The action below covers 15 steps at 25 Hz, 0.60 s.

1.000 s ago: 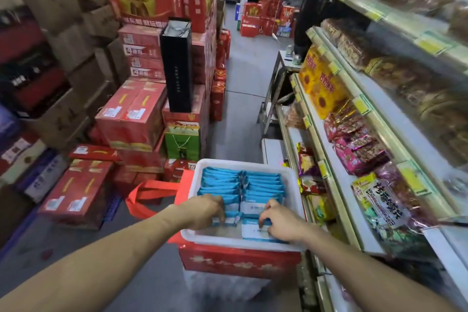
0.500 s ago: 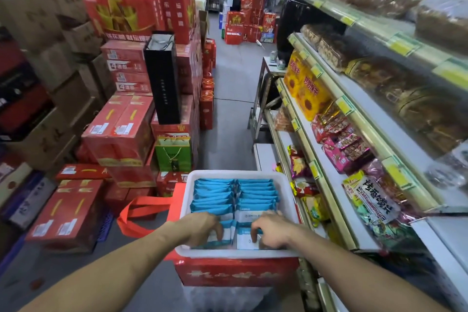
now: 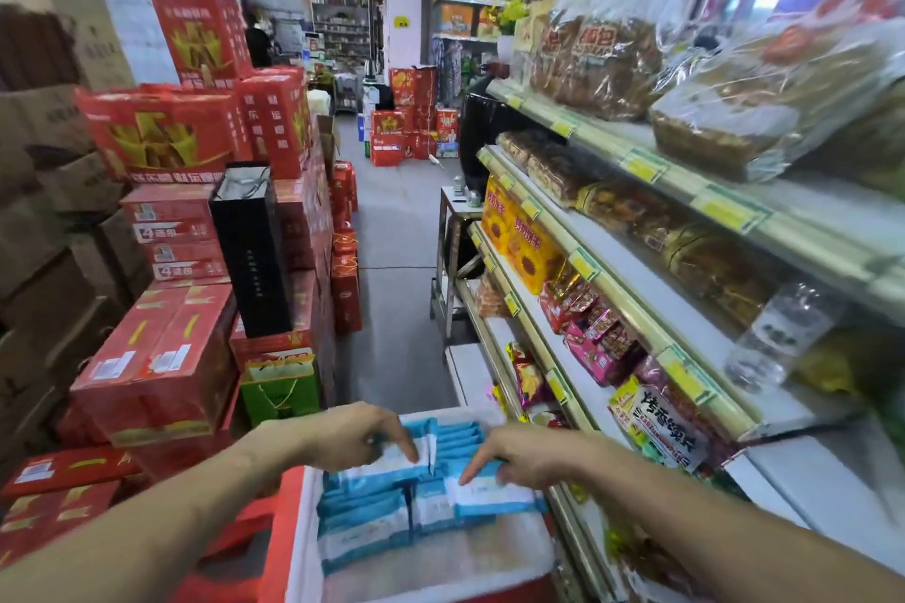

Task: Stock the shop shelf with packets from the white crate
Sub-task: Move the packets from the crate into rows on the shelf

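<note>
**aisle_nine:** so where were the packets (image 3: pixel 365 521) at that point, and were the hands actually on any?

**stockroom_dan:** nearly all of them were in the white crate (image 3: pixel 440 563), stood on edge in two rows toward the far side; the near end of the crate floor was bare. It's a bit blurry, but the left hand (image 3: pixel 352 436) had its fingers curled over the top of a small bunch in the left row, and the right hand (image 3: pixel 524 455) was pinching a packet or two at the right row, lifted about to the rim; neither hand looked loose. None of the blue ones had reached the shelf (image 3: pixel 631 316).

**aisle_nine:** tricky to handle?

**stockroom_dan:** I'd guess not. They looked like thin, light film sachets, soft and a bit slick; a bunch probably fans out if you squeeze only one end. I'd clamp across the flat faces, thumb one side and fingers the other, and take a few at a time.

**aisle_nine:** and the shelf itself?

**stockroom_dan:** it ran along the right, just beside the crate. The middle tier held yellow boxes (image 3: pixel 519 240) and pink snack bags (image 3: pixel 597 348); bagged bread (image 3: pixel 602 59) sat up top.
</note>
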Each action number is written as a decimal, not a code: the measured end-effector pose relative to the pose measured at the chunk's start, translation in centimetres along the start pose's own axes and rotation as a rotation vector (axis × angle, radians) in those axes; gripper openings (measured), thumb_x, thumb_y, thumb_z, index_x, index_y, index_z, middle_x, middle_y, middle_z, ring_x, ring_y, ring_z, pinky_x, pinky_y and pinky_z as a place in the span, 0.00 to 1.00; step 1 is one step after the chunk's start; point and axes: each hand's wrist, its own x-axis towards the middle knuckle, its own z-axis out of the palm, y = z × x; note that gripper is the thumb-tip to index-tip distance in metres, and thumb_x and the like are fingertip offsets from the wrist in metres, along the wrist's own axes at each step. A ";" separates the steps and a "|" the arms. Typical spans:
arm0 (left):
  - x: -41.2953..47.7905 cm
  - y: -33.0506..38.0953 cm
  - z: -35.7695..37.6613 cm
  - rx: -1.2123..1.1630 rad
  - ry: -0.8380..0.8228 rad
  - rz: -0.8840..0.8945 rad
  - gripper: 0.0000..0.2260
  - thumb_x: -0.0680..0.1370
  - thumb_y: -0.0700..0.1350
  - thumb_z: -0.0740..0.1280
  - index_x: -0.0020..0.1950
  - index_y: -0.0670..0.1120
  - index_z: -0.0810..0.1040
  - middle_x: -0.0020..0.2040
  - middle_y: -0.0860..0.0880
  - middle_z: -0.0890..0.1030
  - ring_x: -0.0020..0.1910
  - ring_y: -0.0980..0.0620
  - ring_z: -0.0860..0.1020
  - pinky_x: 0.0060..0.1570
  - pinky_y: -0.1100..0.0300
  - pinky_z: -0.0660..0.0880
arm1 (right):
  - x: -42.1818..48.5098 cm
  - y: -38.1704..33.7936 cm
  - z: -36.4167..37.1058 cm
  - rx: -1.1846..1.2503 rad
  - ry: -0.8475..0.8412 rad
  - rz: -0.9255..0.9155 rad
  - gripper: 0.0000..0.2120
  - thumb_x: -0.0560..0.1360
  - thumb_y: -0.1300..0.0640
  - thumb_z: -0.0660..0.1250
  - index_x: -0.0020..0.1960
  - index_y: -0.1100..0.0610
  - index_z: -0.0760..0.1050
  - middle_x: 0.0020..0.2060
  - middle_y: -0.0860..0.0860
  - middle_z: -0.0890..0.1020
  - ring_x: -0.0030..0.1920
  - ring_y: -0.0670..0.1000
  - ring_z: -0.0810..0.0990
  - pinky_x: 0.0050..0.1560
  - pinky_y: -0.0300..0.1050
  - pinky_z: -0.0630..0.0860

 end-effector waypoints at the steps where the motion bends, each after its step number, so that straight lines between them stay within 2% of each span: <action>1: 0.6 1.2 -2.9 0.008 0.010 0.037 0.28 0.77 0.35 0.63 0.65 0.67 0.79 0.66 0.58 0.79 0.62 0.57 0.77 0.66 0.58 0.73 | -1.8 0.6 -2.6 -0.028 0.052 0.008 0.27 0.80 0.67 0.62 0.71 0.42 0.77 0.69 0.49 0.76 0.66 0.54 0.75 0.62 0.44 0.70; 6: 4.0 11.0 -16.5 0.133 0.016 0.285 0.35 0.79 0.34 0.63 0.73 0.72 0.69 0.68 0.60 0.76 0.63 0.58 0.75 0.65 0.61 0.72 | -14.8 4.6 -14.7 -0.081 0.271 0.112 0.28 0.83 0.62 0.59 0.73 0.32 0.69 0.59 0.39 0.73 0.61 0.46 0.72 0.67 0.50 0.71; 9: 5.8 18.9 -23.5 0.139 0.041 0.421 0.36 0.81 0.34 0.64 0.73 0.75 0.66 0.69 0.62 0.75 0.63 0.57 0.76 0.65 0.56 0.75 | -25.8 5.4 -20.4 -0.095 0.407 0.177 0.26 0.85 0.60 0.61 0.76 0.36 0.69 0.57 0.38 0.72 0.60 0.43 0.71 0.66 0.42 0.66; 10: 6.4 21.9 -25.5 0.146 0.051 0.469 0.36 0.81 0.34 0.64 0.72 0.76 0.67 0.70 0.64 0.73 0.63 0.61 0.75 0.64 0.59 0.75 | -29.9 5.3 -21.7 -0.083 0.459 0.222 0.26 0.85 0.60 0.62 0.76 0.36 0.69 0.59 0.39 0.73 0.60 0.43 0.72 0.66 0.41 0.67; 12: 7.5 28.4 -28.8 0.151 0.066 0.594 0.35 0.82 0.33 0.64 0.73 0.73 0.68 0.71 0.71 0.69 0.62 0.73 0.72 0.59 0.72 0.71 | -37.7 5.5 -22.9 -0.067 0.569 0.311 0.26 0.85 0.60 0.62 0.75 0.35 0.69 0.59 0.39 0.74 0.59 0.41 0.73 0.63 0.37 0.69; 13: 8.0 31.9 -29.9 0.160 0.070 0.665 0.34 0.82 0.33 0.64 0.73 0.72 0.69 0.72 0.71 0.68 0.62 0.73 0.72 0.57 0.74 0.70 | -41.5 5.7 -22.8 -0.070 0.612 0.364 0.26 0.85 0.60 0.61 0.75 0.35 0.69 0.60 0.38 0.74 0.60 0.38 0.73 0.62 0.33 0.68; 15: 9.1 37.9 -31.1 0.184 0.093 0.787 0.34 0.82 0.34 0.64 0.72 0.74 0.69 0.73 0.66 0.70 0.62 0.66 0.74 0.55 0.69 0.71 | -48.0 6.1 -21.9 -0.067 0.698 0.469 0.25 0.86 0.60 0.60 0.75 0.35 0.70 0.63 0.35 0.74 0.60 0.32 0.71 0.59 0.26 0.67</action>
